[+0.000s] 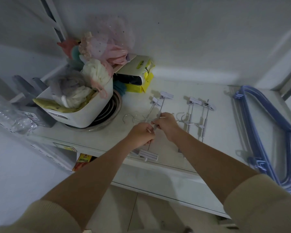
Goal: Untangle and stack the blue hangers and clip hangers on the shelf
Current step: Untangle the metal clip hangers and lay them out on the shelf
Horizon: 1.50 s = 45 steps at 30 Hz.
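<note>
Left hand (pixel 142 136) closed around bar of tangled clip hangers (pixel 155 108) at middle of white shelf (pixel 217 132); right hand (pixel 166 126) pinches same bars beside it. Second clip hanger group (pixel 198 113) lies just right. Blue hangers (pixel 265 132) stacked at shelf's right end. White basket (pixel 84 105) of cloths at left.

The blue hangers (pixel 265 132) run off the right edge; a box (pixel 82 162) hides under the shelf (pixel 158 174)
</note>
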Each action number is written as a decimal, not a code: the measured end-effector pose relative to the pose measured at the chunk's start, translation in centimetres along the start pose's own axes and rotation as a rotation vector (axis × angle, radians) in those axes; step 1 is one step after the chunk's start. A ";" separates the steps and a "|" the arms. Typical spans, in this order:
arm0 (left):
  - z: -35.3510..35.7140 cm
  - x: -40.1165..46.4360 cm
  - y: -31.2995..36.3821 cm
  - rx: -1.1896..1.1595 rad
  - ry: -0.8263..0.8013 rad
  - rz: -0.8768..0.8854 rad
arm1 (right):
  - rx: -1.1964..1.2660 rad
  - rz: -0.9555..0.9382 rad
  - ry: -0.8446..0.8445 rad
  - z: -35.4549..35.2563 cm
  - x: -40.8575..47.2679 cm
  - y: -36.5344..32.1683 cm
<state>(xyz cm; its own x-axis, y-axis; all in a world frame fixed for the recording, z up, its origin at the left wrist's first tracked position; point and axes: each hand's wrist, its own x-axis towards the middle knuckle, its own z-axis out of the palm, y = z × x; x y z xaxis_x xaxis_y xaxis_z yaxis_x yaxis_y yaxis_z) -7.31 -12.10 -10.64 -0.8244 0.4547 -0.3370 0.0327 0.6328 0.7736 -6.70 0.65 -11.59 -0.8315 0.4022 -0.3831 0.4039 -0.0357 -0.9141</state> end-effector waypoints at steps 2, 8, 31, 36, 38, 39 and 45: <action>0.0 0.4 -0.5 0.119 0.032 0.035 | 0.004 0.007 0.018 0.3 0.4 0.2; 0.0 1.0 -1.4 0.389 0.035 0.103 | -0.093 0.029 0.056 0.7 1.7 1.4; -0.8 3.4 -3.3 0.460 0.424 0.155 | -0.445 -0.118 0.101 3.5 3.1 0.5; -1.1 3.9 -3.3 0.474 0.408 0.159 | -0.487 -0.133 0.109 3.4 3.4 0.7; -1.1 3.8 -3.2 0.508 0.412 0.143 | -0.507 -0.151 0.106 3.2 3.4 0.8; -1.1 3.8 -3.1 0.540 0.421 0.139 | -0.511 -0.156 0.103 3.0 3.5 0.9; -0.6 4.2 -1.3 0.626 0.444 0.199 | -0.452 -0.288 0.293 -0.4 3.0 -0.3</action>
<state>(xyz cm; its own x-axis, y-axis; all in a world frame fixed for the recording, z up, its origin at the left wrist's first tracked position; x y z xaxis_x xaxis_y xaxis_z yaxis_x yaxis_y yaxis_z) -11.16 -11.40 -12.73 -0.9135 0.3876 0.1235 0.4066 0.8604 0.3072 -9.22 2.20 -12.42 -0.8177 0.5754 -0.0174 0.3536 0.4781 -0.8040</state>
